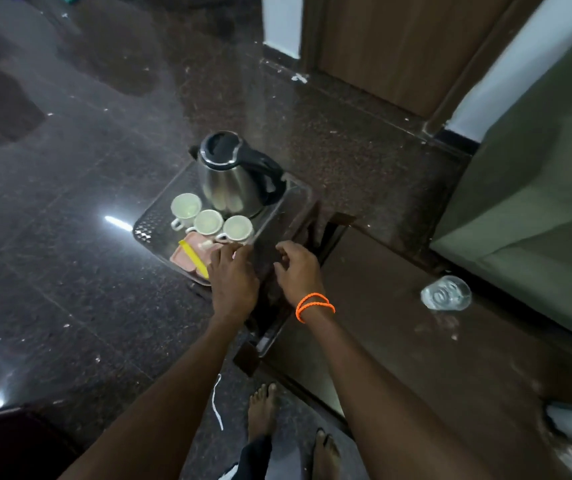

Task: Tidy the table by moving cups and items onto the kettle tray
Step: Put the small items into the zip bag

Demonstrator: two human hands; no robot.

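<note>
My left hand (232,275) lies flat, fingers loosely spread, over the near corner of the kettle tray (153,220), touching the pink sachet holder (182,258) with its yellow stick (193,256). My right hand (298,271) hovers beside it, fingers curled and empty, orange bands (314,304) at the wrist. Three white cups (208,221) stand before the steel kettle (232,174). A clear glass (445,293) lies well apart on the table (416,375). I can read no writing.

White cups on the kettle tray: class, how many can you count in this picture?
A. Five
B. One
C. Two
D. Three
D: three white cups stand in a row on the tray, in front of the steel kettle, each with its open mouth facing up.
</note>
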